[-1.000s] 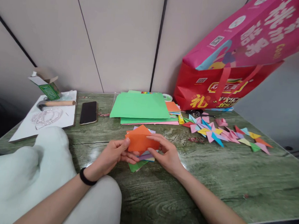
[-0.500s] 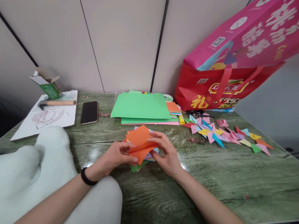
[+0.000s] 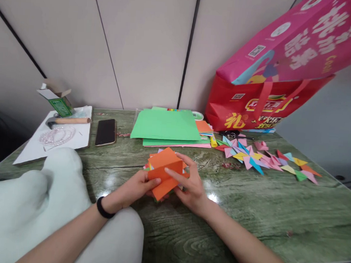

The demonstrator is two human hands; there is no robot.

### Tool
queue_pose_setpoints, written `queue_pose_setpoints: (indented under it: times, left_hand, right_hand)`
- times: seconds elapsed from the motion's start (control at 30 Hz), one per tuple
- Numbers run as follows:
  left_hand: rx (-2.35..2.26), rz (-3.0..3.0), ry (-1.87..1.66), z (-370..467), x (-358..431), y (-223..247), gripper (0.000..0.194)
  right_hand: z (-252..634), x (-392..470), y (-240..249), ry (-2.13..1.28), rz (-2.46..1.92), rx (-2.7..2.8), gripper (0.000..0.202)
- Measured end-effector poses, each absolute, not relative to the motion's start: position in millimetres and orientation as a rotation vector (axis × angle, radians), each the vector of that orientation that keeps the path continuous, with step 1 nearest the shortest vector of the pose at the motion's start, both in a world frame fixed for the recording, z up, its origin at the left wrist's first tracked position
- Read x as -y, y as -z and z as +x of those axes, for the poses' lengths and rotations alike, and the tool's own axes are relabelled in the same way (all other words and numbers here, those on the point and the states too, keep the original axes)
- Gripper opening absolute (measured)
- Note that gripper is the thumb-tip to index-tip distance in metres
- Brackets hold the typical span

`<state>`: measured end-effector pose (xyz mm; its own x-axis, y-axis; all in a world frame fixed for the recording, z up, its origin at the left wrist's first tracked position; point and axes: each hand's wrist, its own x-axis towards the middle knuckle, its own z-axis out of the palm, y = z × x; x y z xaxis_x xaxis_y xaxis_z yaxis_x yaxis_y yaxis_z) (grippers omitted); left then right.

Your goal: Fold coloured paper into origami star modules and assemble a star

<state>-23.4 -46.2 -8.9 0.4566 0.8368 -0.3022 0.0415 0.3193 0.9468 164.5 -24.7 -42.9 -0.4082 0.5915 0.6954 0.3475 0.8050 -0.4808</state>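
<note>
Between my hands is a square of orange paper (image 3: 164,177), creased across its middle with one part standing up along the fold. My left hand (image 3: 140,188) pinches its left corner between thumb and fingers. On the other side, my right hand (image 3: 193,189) holds the right edge, one finger laid across the front of the sheet and others behind it. Beneath the orange sheet, a stack of coloured paper squares (image 3: 147,166) shows only at its edges; the rest is hidden by the sheet and my hands.
Green sheets (image 3: 166,125) lie behind my hands, a glue stick (image 3: 213,141) beside them. Folded paper pieces (image 3: 249,154) spread rightward before a red bag (image 3: 240,102). Leftward are a phone (image 3: 105,132), a hammer (image 3: 69,120), a beaded loop (image 3: 56,136) and a white plush (image 3: 60,187).
The orange paper has tilted, its creased part now raised and facing me. My right hand has shifted, with a finger across the sheet's front; my left hand keeps its pinch.
</note>
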Motion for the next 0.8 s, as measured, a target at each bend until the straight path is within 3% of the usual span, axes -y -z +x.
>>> queue_pose_setpoints:
  times: [0.13, 0.4, 0.8]
  left_hand:
    - [-0.975, 1.041, -0.771, -25, 45, 16, 0.028]
    - [-0.945, 0.976, -0.916, -21, 45, 9, 0.027]
    - [-0.823, 1.088, -0.763, -23, 46, 9, 0.022]
  right_hand:
    - [166, 26, 42, -0.133, -0.682, 2.100, 0.036]
    - [158, 31, 43, -0.127, -0.736, 2.097, 0.002]
    - [156, 29, 46, -0.628, -0.996, 1.799, 0.007]
